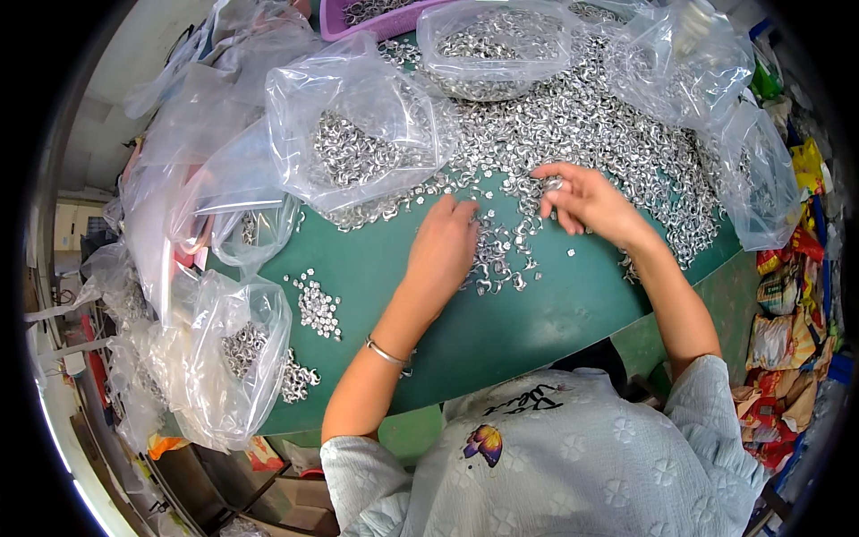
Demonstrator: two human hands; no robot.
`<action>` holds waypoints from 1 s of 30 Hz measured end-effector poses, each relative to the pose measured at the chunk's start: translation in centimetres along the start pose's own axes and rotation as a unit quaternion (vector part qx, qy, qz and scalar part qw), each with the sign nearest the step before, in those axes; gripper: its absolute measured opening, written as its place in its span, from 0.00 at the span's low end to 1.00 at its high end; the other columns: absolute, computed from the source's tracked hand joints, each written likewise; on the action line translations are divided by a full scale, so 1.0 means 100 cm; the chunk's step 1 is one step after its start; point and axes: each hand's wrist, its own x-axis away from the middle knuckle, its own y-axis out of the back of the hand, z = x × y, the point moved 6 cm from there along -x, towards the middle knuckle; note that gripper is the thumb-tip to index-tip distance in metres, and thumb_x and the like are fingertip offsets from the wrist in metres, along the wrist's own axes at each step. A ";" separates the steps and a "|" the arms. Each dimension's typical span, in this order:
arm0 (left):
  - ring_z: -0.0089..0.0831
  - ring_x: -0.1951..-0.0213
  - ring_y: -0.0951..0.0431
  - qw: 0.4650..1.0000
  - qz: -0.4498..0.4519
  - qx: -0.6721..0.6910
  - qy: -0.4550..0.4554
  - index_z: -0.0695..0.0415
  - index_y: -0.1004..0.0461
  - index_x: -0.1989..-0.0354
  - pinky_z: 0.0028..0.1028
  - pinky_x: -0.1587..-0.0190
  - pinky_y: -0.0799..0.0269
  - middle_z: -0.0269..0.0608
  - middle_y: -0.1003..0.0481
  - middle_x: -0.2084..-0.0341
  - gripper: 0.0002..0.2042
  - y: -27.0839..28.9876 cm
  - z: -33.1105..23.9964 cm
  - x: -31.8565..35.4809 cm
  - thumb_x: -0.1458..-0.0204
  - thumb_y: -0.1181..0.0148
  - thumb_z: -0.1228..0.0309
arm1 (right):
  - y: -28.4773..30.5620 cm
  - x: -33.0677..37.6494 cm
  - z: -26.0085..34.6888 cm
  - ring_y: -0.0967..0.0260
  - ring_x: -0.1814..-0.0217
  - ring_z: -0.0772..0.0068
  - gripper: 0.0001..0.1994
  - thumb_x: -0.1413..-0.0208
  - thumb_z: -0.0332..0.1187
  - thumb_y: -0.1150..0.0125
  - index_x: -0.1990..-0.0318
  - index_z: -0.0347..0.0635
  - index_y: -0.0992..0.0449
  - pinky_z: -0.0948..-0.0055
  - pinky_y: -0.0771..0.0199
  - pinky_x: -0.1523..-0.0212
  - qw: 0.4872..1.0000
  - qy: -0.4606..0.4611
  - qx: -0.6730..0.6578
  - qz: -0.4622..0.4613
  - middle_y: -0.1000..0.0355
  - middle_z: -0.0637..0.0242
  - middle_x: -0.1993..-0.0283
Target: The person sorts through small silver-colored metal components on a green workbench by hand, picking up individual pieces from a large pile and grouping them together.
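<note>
Many small, curved silver metal pieces (pixel 582 116) lie heaped across the far side of a green table (pixel 358 268). My left hand (pixel 443 246) rests low over the table, its fingers bent down and drawn together beside a loose cluster of pieces (pixel 501 255). Its fingertips are mostly hidden, so what they hold does not show. At the near edge of the heap, my right hand (pixel 591 206) has its fingers curled, with a small silver metal piece (pixel 553 184) between them. Left of my left forearm sits a little pile of small, rounder silver pieces (pixel 318 306).
Clear plastic bags of metal pieces stand at far left (pixel 358 148), near left (pixel 237 349), and far right (pixel 684 67). A clear bag-lined container (pixel 492 45) and a purple basket (pixel 380 22) are at the back. Colourful sacks (pixel 778 345) line the right side.
</note>
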 end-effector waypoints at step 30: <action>0.26 0.74 0.29 0.978 0.052 0.155 0.126 0.63 0.28 0.63 0.24 0.71 0.34 0.40 0.29 0.76 0.07 -0.012 -0.018 0.019 0.50 0.40 0.79 | -0.004 0.018 0.027 0.45 0.36 0.50 0.22 0.50 0.34 0.37 0.46 0.43 0.31 0.54 0.44 0.39 0.829 0.256 0.468 -0.170 0.37 0.57 0.40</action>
